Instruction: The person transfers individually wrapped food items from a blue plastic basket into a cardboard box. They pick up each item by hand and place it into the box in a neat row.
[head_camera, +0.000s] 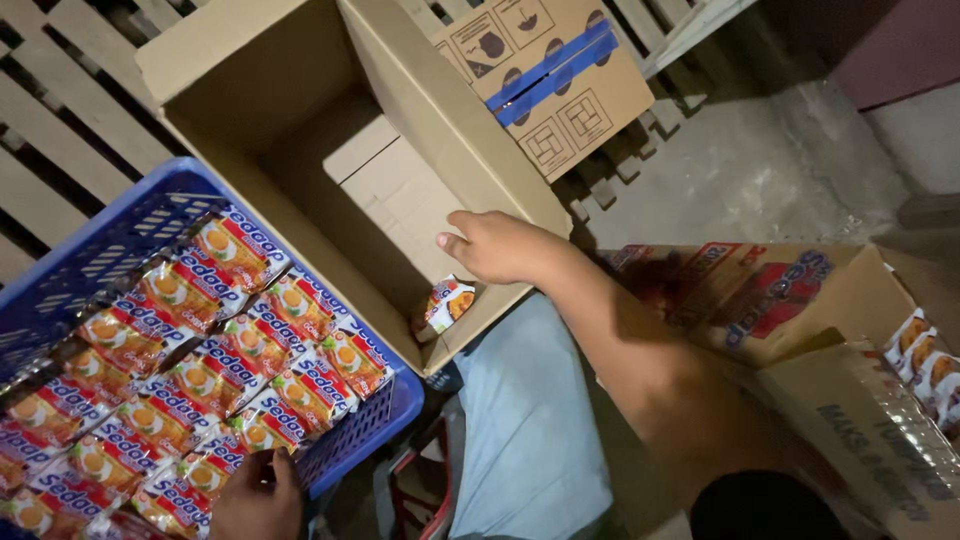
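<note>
My right hand (497, 246) reaches into an open cardboard box (250, 60), fingers curled down onto the top of one orange-and-white noodle packet (447, 305). That packet stands on edge in the box's near corner. My left hand (256, 497) is at the bottom edge of the view, its fingers closed on a noodle packet (225, 462) at the near end of a blue plastic crate (110, 235). The crate holds several rows of the same packets (190, 345). The rest of the box floor is bare.
A taped cardboard box (560, 75) lies beyond the open one on wooden pallets (60, 130). A printed carton (770, 295) with more packets (925, 365) sits to the right. Concrete floor (740, 170) lies behind, and a light blue cloth (530, 420) lies below my arm.
</note>
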